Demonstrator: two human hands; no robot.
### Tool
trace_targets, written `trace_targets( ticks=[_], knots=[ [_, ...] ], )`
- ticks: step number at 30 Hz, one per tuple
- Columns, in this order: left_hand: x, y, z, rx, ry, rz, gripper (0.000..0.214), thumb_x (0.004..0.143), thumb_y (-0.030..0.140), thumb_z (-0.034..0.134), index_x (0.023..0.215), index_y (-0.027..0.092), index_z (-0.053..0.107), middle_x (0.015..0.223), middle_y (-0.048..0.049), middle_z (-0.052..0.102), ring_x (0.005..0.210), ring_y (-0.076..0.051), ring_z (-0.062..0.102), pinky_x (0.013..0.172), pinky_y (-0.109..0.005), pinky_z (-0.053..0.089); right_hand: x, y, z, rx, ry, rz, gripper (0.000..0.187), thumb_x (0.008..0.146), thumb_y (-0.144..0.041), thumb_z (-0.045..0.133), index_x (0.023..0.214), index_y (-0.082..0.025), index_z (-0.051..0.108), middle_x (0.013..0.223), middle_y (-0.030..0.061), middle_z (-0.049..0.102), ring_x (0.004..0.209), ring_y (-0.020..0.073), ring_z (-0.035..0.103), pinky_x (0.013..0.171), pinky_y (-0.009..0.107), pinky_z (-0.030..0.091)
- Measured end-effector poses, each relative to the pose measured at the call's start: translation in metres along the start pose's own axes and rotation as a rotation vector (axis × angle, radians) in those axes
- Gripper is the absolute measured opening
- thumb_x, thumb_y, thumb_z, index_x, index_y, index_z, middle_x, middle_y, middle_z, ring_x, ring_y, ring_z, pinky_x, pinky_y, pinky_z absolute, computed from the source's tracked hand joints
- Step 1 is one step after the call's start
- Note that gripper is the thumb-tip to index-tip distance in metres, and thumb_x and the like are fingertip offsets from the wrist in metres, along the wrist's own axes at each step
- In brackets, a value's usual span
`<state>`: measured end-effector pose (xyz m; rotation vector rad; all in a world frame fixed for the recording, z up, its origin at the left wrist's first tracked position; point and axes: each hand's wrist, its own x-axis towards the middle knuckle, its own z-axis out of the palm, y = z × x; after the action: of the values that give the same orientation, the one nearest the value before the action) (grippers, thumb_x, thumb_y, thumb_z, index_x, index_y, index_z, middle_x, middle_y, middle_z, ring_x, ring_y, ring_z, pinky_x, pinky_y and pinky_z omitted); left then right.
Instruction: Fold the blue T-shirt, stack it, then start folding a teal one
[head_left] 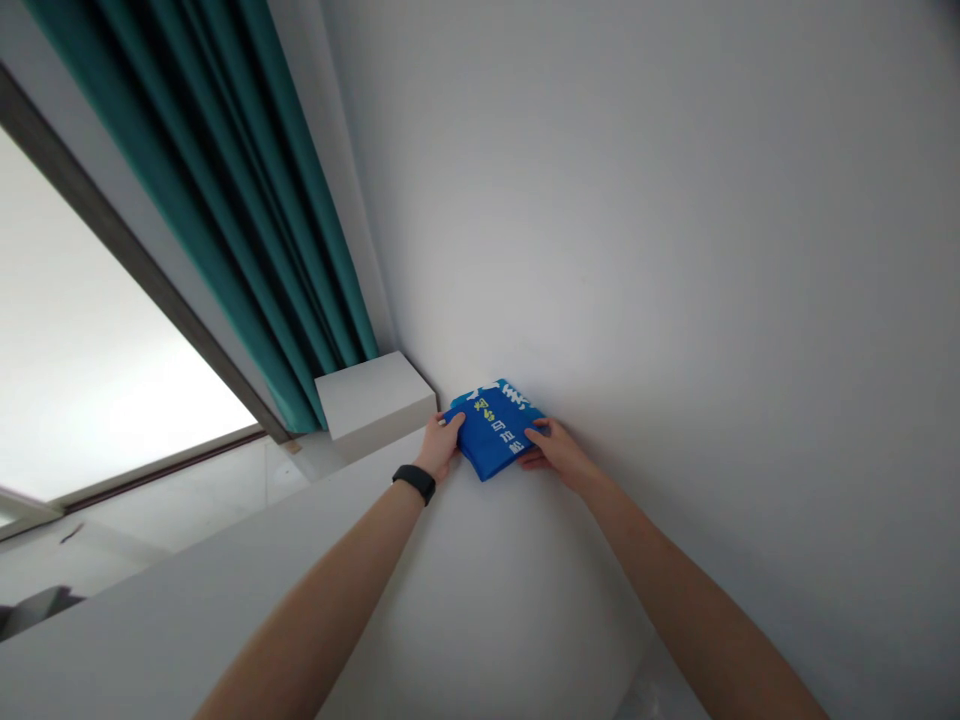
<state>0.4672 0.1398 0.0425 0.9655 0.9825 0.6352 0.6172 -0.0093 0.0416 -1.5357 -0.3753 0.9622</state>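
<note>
Both your hands are closed on one thing, a flat, folded blue packet of what looks like fabric [495,436], just below the centre of the frame. Your left hand [441,442] pinches its left edge, thumb laid on top; your right hand [553,452] grips the right edge the same way, thumb above and fingers curled below. Neither hand is nearer: the packet lies between them, touching both. Its row of yellow and white characters slopes from upper left to lower right, and its long axis seems to follow that line, though foreshortening makes this unsure. A lighter blue layer with white lettering shows behind the darker front.

Beneath is a broad, smooth white surface [480,580]; just left of the packet stands a white, box-shaped block [375,395], below the pleated teal curtain [247,190] at upper left. You wear a black wristband [417,482] on the left.

Most fingertips are hidden under the packet, so you cannot tell whether it rests on the white surface or is held off it. The frame's bottom edge cuts off your forearms, and a dark shape [41,608] at lower left is unreadable.
</note>
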Motion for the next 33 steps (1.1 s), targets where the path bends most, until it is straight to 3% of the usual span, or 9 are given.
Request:
trace_targets(
  ticks=[7, 12, 18, 23, 28, 33],
  knots=[
    [-0.022, -0.011, 0.000, -0.012, -0.122, -0.141, 0.039, 0.077, 0.032, 0.077, 0.106, 0.011, 0.060, 0.094, -0.0147, 0.072, 0.070, -0.020, 0.069, 0.067, -0.037, 0.058, -0.003, -0.001, 0.006, 0.109, -0.068, 0.088, 0.016, 0.085, -0.024, 0.065, 0.097, -0.016, 0.057, 0.075, 0.0058, 0.069, 0.067, 0.0186, 0.070, 0.075, 0.038, 0.060],
    [-0.026, -0.006, 0.000, -0.001, -0.143, -0.153, 0.043, 0.072, 0.026, 0.082, 0.107, 0.014, 0.058, 0.099, -0.0142, 0.072, 0.077, -0.023, 0.071, 0.073, -0.041, 0.059, -0.008, -0.006, 0.010, 0.087, -0.086, 0.068, 0.020, 0.084, -0.024, 0.066, 0.100, -0.016, 0.059, 0.077, 0.0058, 0.071, 0.066, 0.0202, 0.070, 0.073, 0.042, 0.061],
    [-0.020, 0.010, 0.004, 0.007, -0.149, -0.070, 0.036, 0.073, 0.022, 0.080, 0.101, 0.016, 0.058, 0.094, -0.0102, 0.072, 0.077, -0.020, 0.069, 0.073, -0.038, 0.059, -0.006, -0.021, 0.017, 0.067, -0.070, -0.018, 0.019, 0.086, -0.022, 0.061, 0.103, -0.017, 0.056, 0.080, 0.0053, 0.071, 0.064, 0.0196, 0.069, 0.065, 0.040, 0.062],
    [-0.002, 0.015, 0.015, 0.003, -0.150, -0.018, 0.034, 0.072, 0.022, 0.080, 0.098, 0.018, 0.059, 0.089, -0.0066, 0.071, 0.077, -0.017, 0.067, 0.072, -0.034, 0.058, 0.013, -0.031, 0.020, 0.120, 0.007, -0.050, 0.018, 0.087, -0.026, 0.061, 0.104, -0.020, 0.056, 0.082, 0.0044, 0.069, 0.064, 0.0168, 0.066, 0.064, 0.038, 0.063],
    [0.012, 0.009, 0.018, 0.068, -0.097, -0.005, 0.035, 0.069, 0.018, 0.082, 0.096, 0.016, 0.060, 0.079, -0.0048, 0.068, 0.075, -0.018, 0.065, 0.067, -0.032, 0.058, 0.028, -0.022, 0.015, 0.102, 0.080, 0.009, 0.020, 0.090, -0.031, 0.060, 0.105, -0.018, 0.057, 0.077, 0.0045, 0.067, 0.060, 0.0168, 0.066, 0.058, 0.035, 0.062],
    [0.009, 0.007, 0.014, 0.118, -0.085, 0.043, 0.026, 0.069, 0.013, 0.079, 0.088, 0.015, 0.061, 0.075, -0.0042, 0.066, 0.067, -0.016, 0.063, 0.059, -0.026, 0.055, 0.021, -0.013, 0.004, 0.060, 0.090, 0.054, 0.023, 0.092, -0.036, 0.056, 0.099, -0.014, 0.060, 0.066, 0.0054, 0.067, 0.053, 0.0183, 0.067, 0.052, 0.033, 0.059]
  ],
)
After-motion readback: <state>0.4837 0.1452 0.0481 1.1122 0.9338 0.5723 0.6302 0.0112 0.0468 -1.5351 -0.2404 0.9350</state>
